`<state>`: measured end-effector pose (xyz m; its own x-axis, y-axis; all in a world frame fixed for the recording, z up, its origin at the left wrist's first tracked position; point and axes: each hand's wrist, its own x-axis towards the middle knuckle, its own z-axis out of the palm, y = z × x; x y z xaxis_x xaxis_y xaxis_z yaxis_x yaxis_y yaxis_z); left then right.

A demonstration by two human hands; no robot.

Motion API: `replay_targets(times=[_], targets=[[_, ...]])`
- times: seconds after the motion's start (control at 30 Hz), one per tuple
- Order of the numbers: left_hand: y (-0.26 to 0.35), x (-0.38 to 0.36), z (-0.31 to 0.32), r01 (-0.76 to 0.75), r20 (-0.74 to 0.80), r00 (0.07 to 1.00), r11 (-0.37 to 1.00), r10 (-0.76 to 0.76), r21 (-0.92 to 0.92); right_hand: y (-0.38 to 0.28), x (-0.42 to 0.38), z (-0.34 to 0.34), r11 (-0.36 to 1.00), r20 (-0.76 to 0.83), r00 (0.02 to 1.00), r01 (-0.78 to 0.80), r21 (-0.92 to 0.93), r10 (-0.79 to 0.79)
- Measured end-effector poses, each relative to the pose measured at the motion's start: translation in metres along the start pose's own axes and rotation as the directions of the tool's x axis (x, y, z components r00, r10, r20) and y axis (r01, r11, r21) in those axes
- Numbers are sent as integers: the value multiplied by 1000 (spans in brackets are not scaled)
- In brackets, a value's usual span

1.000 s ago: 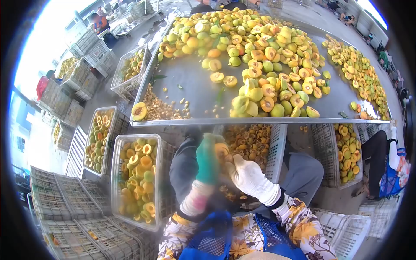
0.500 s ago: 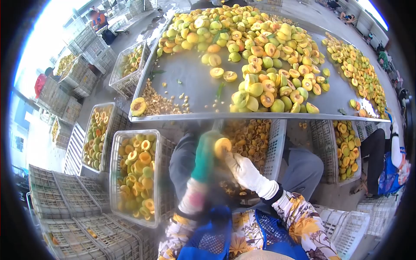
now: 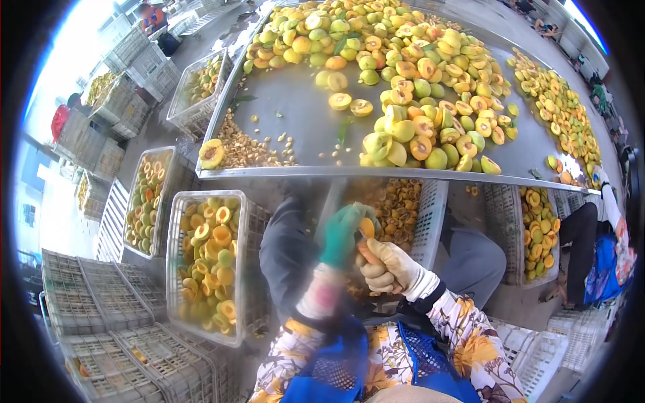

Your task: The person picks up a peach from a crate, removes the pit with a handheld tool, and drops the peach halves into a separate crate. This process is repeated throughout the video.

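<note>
My left hand (image 3: 344,232), in a green glove, is closed around a peach-like yellow fruit half (image 3: 367,227). My right hand (image 3: 390,267), in a white glove, is wrapped around the orange-brown handle (image 3: 367,252) of a small tool. The tool's tip meets the fruit, and its exact shape is hidden. Both hands are together above a crate (image 3: 430,225) of small brownish-yellow pieces between my knees. Ahead, the metal table (image 3: 295,121) bears a big heap of halved fruit (image 3: 430,87) and a scatter of pits (image 3: 245,148) at its near left corner.
Left of my leg stands a crate of fruit halves (image 3: 211,269), with another filled crate (image 3: 149,201) beyond it. Stacked crates (image 3: 107,302) fill the lower left. At right are a fruit-filled crate (image 3: 537,235) and a co-worker in a blue garment (image 3: 601,269).
My right hand has closed into a grip, and the tool's handle now shows. The left hand has shifted slightly right with the fruit half, which is turned more edge-on. The view has shifted slightly.
</note>
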<state>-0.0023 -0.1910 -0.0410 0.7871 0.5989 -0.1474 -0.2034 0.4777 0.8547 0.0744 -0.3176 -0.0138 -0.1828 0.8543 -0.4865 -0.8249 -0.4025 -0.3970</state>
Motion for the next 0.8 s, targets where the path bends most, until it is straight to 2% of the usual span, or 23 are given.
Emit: replay_targets(times=[0.03,0.07,0.1,0.13,0.17,0.2,0.23,0.27,0.3,0.33,0.37,0.43,0.47,0.5,0.53,0.57,0.6,0.63,0.7,0.8], targets=[[0,-1,5,12,-102,995,1000,-13,-14,1,2,-1,999,52,998,19,48,-22],[4,-1,12,-82,-218,972,996,85,22,3,4,-2,995,102,994,38,94,-47],[2,6,2,-148,-429,897,987,107,-63,4,7,-1,989,155,985,57,140,-78],[8,18,-9,-238,-612,783,962,108,-134,4,1,19,982,85,978,187,28,-189],[25,13,-36,-281,-594,800,926,82,-251,13,1,26,952,-100,947,302,-48,-305],[50,5,-69,-317,-568,821,875,61,-365,16,6,16,837,-201,854,376,-399,-480],[70,1,-87,-472,-761,584,881,282,-36,23,18,-1,625,-229,715,354,-696,-660],[86,-12,-130,-395,-735,563,904,379,163,29,29,-37,126,-83,723,6,-992,-686],[111,-23,-146,-44,-583,690,829,428,557,31,31,-75,-445,33,778,-324,-835,-628],[135,-33,-162,179,-406,789,460,460,869,33,28,-88,-588,88,808,-343,-733,-582],[148,-35,-180,236,-80,922,-384,379,893,32,30,-96,-522,11,796,-386,-761,-605],[163,-8,-155,-29,246,866,-448,435,894,36,29,-113,-397,-144,777,-460,-794,-613],[164,13,-127,-120,218,892,-259,396,958,53,40,-160,-496,-177,872,-415,-763,-457],[164,45,-96,-197,205,911,-59,358,979,52,38,-150,-376,-170,813,-429,-822,-556],[157,86,-83,-214,220,932,-53,287,975,39,35,-128,-264,-160,739,-422,-867,-654],[143,129,-74,-223,227,951,-41,209,974,29,33,-115,-154,-164,659,-397,-905,-734],[134,170,-56,-172,185,968,-88,172,981,25,35,-116,-125,-230,662,-443,-887,-713],[126,209,-40,-127,147,980,-142,138,982,27,38,-128,-142,-237,711,-429,-892,-663],[91,288,-41,-1,19,982,-96,187,995,29,34,-139,-168,-201,740,-391,-905,-642],[78,333,-32,83,-84,996,-17,-20,996,27,26,-136,-30,-141,659,-241,-970,-739]])
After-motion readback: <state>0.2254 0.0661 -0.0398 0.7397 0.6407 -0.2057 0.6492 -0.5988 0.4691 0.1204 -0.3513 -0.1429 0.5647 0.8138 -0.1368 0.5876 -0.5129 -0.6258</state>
